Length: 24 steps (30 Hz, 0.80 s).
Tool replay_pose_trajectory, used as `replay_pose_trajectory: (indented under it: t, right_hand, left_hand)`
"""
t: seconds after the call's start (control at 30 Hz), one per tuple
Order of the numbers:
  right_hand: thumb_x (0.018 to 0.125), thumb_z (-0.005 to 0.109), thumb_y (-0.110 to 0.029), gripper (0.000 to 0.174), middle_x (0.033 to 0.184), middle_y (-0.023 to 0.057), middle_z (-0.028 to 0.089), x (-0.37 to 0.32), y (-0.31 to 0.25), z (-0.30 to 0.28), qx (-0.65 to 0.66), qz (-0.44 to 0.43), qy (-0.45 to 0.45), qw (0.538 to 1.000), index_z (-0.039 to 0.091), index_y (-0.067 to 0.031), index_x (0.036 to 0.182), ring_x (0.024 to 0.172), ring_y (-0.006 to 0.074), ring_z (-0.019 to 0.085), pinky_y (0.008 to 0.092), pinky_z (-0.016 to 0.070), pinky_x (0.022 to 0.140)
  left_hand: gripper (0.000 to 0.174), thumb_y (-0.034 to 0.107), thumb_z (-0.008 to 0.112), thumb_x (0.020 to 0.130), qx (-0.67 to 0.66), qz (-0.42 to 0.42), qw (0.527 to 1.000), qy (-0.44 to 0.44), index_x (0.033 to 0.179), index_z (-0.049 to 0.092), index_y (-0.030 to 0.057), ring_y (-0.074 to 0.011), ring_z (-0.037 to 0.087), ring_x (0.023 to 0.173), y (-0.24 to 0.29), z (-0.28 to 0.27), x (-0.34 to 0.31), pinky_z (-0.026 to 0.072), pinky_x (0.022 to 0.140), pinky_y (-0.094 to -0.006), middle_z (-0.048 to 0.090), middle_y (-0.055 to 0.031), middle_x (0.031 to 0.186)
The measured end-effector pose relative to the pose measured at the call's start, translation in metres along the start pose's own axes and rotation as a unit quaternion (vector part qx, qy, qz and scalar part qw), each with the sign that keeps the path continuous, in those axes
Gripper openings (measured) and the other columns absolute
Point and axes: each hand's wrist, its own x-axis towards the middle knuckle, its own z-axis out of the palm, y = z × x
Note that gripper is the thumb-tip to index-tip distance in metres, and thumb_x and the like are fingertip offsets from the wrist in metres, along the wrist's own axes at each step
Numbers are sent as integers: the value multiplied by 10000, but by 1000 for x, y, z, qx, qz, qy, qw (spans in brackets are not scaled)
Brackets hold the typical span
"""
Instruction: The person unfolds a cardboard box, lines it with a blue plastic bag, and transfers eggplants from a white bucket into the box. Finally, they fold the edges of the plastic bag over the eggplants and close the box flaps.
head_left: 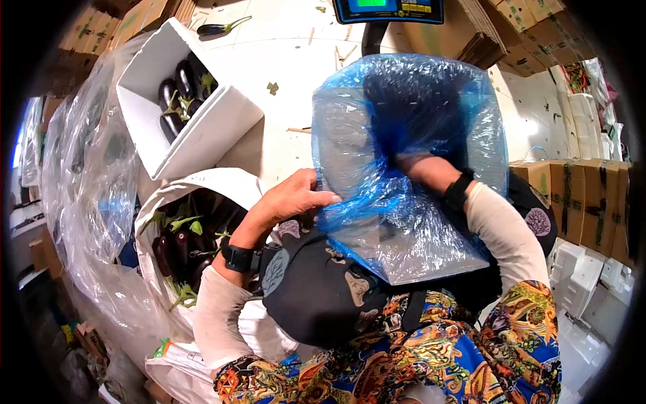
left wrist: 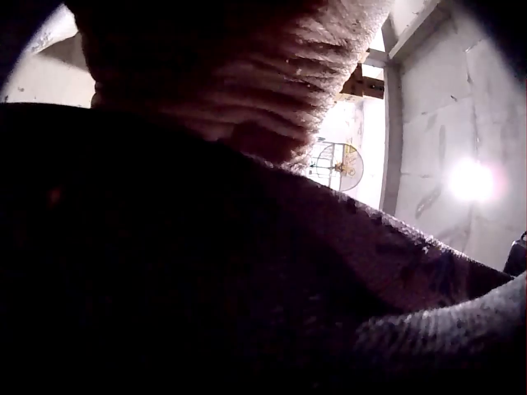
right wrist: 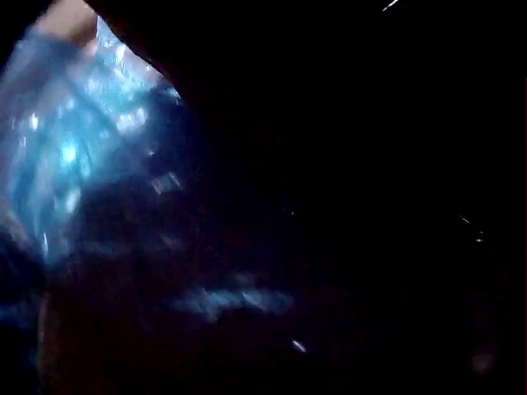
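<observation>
A blue plastic bag (head_left: 377, 232) lines a pale box in front of the person, its film folded over the rim. My left hand (head_left: 291, 196) grips the bag at the box's left side, thumb on the film and the other fingers partly hidden. My right hand (head_left: 420, 168) reaches down inside the bag, its fingers out of sight in the dark opening. Blue film (right wrist: 74, 148) shines beside that hand in the right wrist view, which is otherwise nearly black. On the left, a white sack (head_left: 225, 178) holds dark eggplants (head_left: 178, 252) with green stems.
Further back on the left, a tilted white foam box (head_left: 219, 131) contains several eggplants. One loose eggplant (head_left: 214, 29) lies on the floor. A scale display (head_left: 388, 9) stands beyond the bag. Cardboard boxes (head_left: 582, 202) and white foam boxes (head_left: 575, 269) are stacked on the right.
</observation>
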Motion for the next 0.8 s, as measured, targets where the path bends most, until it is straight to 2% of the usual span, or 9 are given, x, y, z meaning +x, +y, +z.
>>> replay_pose_trajectory:
  t: [0.03, 0.1, 0.3, 0.37, 0.43, 0.5, 0.53, 0.6, 0.8]
  right_hand:
    - [899, 481, -173, 283, 1153, 199, 615, 5, 14, 15, 38, -113, 86, 989, 604, -67, 1131, 1097, 330, 582, 401, 470, 913]
    - [884, 521, -195, 252, 1057, 164, 661, -3, 12, 45, 121, -187, 145, 964, 650, -80, 1068, 1017, 321, 626, 404, 498, 844]
    - [796, 604, -246, 189, 930, 110, 675, 3, -13, 85, -65, -38, -126, 989, 695, -111, 891, 937, 276, 635, 390, 512, 726]
    - [744, 624, -194, 216, 951, 135, 648, 11, 19, 94, -51, -143, 78, 985, 658, -65, 914, 933, 306, 634, 413, 513, 744]
    - [764, 608, -172, 307, 1047, 147, 642, 9, 28, 65, -20, -108, 69, 992, 633, -75, 1055, 934, 331, 628, 420, 509, 781]
    - [850, 547, -205, 308, 1066, 155, 647, 15, -25, -17, -153, 58, -131, 978, 636, -89, 1121, 952, 317, 633, 425, 495, 821]
    - [852, 548, -208, 309, 1073, 159, 645, 22, -20, -29, -151, 47, -104, 982, 635, -84, 1120, 960, 318, 630, 420, 490, 829]
    - [855, 549, -215, 311, 1087, 168, 643, 34, 4, -27, -104, 10, -23, 994, 635, -75, 1119, 976, 320, 623, 409, 481, 847]
    - [865, 555, -235, 323, 1127, 194, 634, 56, 60, 23, -35, 3, 26, 999, 633, -47, 1116, 1022, 325, 602, 376, 452, 898]
  left_hand:
    - [375, 303, 689, 820, -4, 9, 1000, -3, 1043, 619, 10, -75, 477, 613, -3, -1, 0, 381, 534, -231, 568, 6, 756]
    - [398, 326, 683, 823, -7, 33, 999, -16, 1057, 617, 10, -72, 474, 633, -7, -1, 6, 379, 546, -230, 566, 11, 771]
    - [460, 358, 658, 847, -30, 96, 995, -16, 1145, 595, 13, -80, 489, 719, -6, 1, -1, 400, 620, -230, 586, 6, 846]
    - [499, 383, 640, 866, -41, 94, 995, 3, 1193, 576, 11, -87, 500, 763, -18, -2, -5, 407, 665, -233, 588, 3, 886]
    - [462, 337, 629, 885, -35, 112, 990, 84, 1195, 569, 0, -109, 523, 860, -39, -2, -10, 436, 753, -250, 607, -27, 971]
    - [396, 287, 606, 913, -157, 124, 964, 175, 1168, 564, -12, -114, 567, 870, -47, 13, -33, 470, 773, -251, 614, -36, 948]
    - [363, 242, 574, 937, -222, 97, 945, 219, 1194, 552, -12, -112, 543, 736, -58, 20, -43, 449, 705, -224, 601, -51, 888]
    - [348, 221, 581, 932, -298, 132, 890, 317, 1174, 550, -29, -127, 562, 719, -91, 35, -59, 465, 697, -234, 614, -73, 881]
    - [209, 143, 573, 915, -278, 38, 828, 486, 1050, 605, -13, -132, 633, 751, -146, 70, -145, 506, 665, -235, 661, -87, 876]
